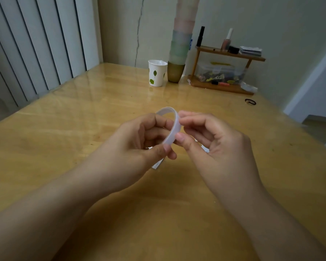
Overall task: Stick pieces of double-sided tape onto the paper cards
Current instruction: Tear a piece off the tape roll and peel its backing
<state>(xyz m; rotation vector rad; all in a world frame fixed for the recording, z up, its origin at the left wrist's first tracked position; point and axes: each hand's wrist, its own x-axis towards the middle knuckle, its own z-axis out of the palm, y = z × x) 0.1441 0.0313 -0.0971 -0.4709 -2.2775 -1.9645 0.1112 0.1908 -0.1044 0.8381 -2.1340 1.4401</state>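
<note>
Left hand [147, 140] grips tape roll [172, 125] at frame centre; right hand [211, 140] pinches its rim. We advise: find loose end, peel slowly, roll steady.

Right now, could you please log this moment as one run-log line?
left hand: holds tape roll | right hand: pinches roll's edge | paper cards: beneath hands, mostly hidden | tape applied: cannot tell

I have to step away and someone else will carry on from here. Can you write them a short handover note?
Left hand grips the tape roll above the table.
Right hand pinches the roll's outer edge, apparently picking at the tape end.
Paper cards lie on the table under the hands, mostly hidden.
Done: no tape piece visibly pulled off yet.
Left: peel a piece, stick it on a card, repeat.
</note>
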